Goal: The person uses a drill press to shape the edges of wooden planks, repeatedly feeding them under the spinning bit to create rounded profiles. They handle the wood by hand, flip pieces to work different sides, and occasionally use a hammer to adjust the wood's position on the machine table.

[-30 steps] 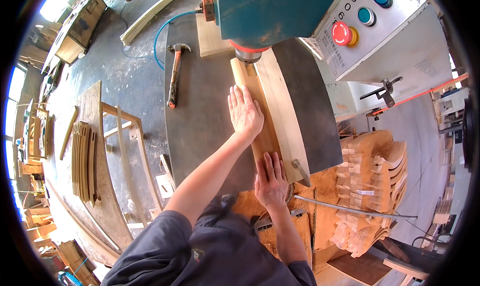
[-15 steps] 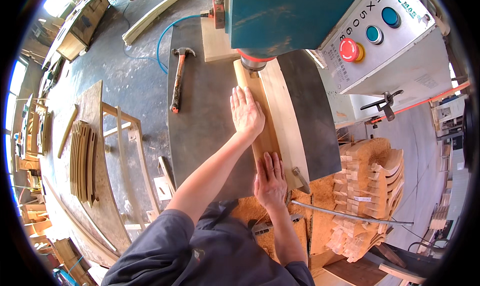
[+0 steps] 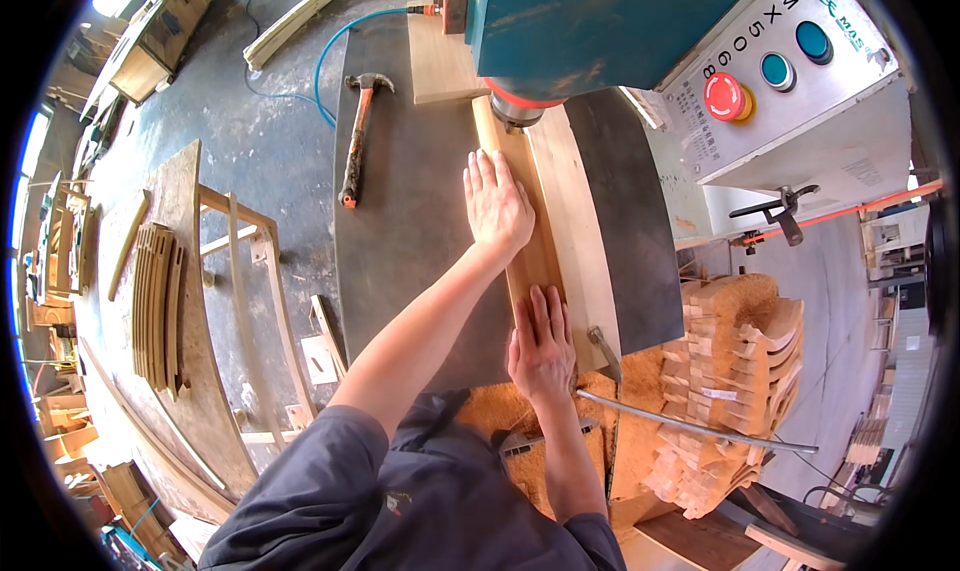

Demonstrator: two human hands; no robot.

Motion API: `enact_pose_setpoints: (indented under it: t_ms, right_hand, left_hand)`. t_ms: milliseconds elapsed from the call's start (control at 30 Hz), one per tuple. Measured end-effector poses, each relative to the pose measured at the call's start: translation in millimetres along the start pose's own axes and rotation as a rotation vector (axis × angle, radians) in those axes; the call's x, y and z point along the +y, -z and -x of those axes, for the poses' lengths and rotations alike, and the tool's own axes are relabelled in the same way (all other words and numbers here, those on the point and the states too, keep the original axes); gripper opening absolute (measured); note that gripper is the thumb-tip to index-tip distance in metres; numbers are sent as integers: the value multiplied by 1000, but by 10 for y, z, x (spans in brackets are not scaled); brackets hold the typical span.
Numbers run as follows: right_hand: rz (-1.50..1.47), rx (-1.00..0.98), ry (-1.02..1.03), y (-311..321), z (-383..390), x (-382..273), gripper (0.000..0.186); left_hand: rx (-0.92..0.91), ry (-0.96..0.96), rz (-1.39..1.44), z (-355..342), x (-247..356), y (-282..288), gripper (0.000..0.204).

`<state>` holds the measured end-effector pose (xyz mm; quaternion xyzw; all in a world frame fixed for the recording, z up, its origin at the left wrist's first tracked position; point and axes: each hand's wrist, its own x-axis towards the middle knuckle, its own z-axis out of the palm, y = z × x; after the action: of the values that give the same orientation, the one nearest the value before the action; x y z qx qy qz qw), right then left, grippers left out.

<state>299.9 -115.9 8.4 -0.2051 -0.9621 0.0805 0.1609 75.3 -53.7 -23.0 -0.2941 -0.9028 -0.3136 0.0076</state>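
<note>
A long, narrow wooden piece (image 3: 537,261) lies lengthwise on the dark machine table (image 3: 420,221), against a pale straight board (image 3: 583,241) on its right. My left hand (image 3: 500,206) rests flat on the piece's left side, fingers pointing away from me. Nearer to me, my right hand (image 3: 542,356) lies over the piece's near end, fingers stretched along it. Neither hand is wrapped round anything. Beyond my left fingertips, the machine's spindle head (image 3: 517,109), with a red ring and a short cutter, hangs above the far end. Whether the cutter touches the wood I cannot tell.
A claw hammer (image 3: 361,141) lies at the table's left. A metal clamp piece (image 3: 604,353) sits at the board's near end. The control box (image 3: 775,96) with a red button stands right. Curved wooden parts (image 3: 735,401) are stacked right; slats (image 3: 158,306) lie on a left bench.
The whole view has shifted slightly, so the table and hammer appear higher. Both hands keep about the same places on the wood.
</note>
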Motion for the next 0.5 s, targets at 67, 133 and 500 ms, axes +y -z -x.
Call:
enact_pose_setpoints:
  t_ms: [67, 133, 500]
  right_hand:
    - [-10, 17, 9, -22, -2, 9, 44]
    - [-15, 25, 12, -34, -5, 15, 44]
    - [-13, 42, -1, -72, -36, 21, 45]
  left_hand:
    - [-3, 3, 4, -22, 5, 7, 65]
    - [5, -2, -1, -24, 4, 9, 64]
    - [20, -18, -12, -72, -26, -20, 64]
